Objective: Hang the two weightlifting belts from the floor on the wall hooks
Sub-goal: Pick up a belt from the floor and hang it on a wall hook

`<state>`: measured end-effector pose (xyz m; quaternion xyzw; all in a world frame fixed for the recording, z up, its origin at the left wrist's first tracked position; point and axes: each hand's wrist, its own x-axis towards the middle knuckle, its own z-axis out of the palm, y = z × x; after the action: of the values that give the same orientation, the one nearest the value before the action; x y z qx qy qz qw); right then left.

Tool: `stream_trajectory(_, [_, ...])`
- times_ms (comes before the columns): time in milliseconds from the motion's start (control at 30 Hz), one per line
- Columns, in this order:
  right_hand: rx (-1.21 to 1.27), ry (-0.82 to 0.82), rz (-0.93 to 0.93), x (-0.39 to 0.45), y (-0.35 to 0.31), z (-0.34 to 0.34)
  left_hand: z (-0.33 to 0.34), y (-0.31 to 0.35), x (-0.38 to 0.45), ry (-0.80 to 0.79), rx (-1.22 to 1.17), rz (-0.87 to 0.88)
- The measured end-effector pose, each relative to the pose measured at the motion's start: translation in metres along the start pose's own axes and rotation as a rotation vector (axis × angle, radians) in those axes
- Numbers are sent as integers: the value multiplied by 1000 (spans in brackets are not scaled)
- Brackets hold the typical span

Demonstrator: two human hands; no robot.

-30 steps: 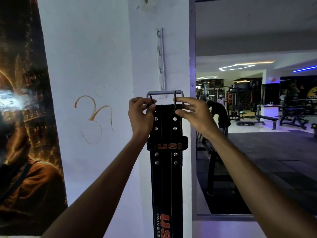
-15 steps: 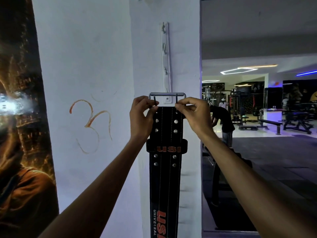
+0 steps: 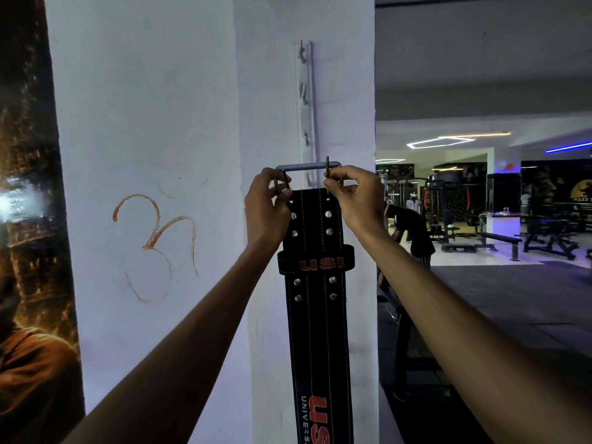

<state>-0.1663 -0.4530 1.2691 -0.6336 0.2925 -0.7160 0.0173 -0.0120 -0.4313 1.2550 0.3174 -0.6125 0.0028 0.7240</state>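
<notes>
The left hand (image 3: 267,205) and right hand (image 3: 355,200) are pinching the belt's (image 3: 315,315) metal buckle (image 3: 308,167) with closed fingers, holding it flat against the hook rail (image 3: 307,107) so a hook can catch it.

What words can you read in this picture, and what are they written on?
"USI" in orange, on the loop around the black belt.
"US", cut off by the picture's edge, in big orange letters low on the belt.
"UNIVERSA", also cut off, in small white letters beside it.
Orange painted symbol on the white wall: a sign, not letters.
Gym posters far off: too small to read.
</notes>
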Motion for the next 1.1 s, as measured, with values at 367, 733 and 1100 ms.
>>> stream_trajectory(367, [-26,36,19,17,26,9,20,-16,17,39,-139,-157])
stream_trajectory(733, [43,13,61,-3,35,14,17,-36,4,45,-138,-151])
stream_trajectory(1100, [106,73,62,-14,33,14,14,-40,1,59,-95,-272])
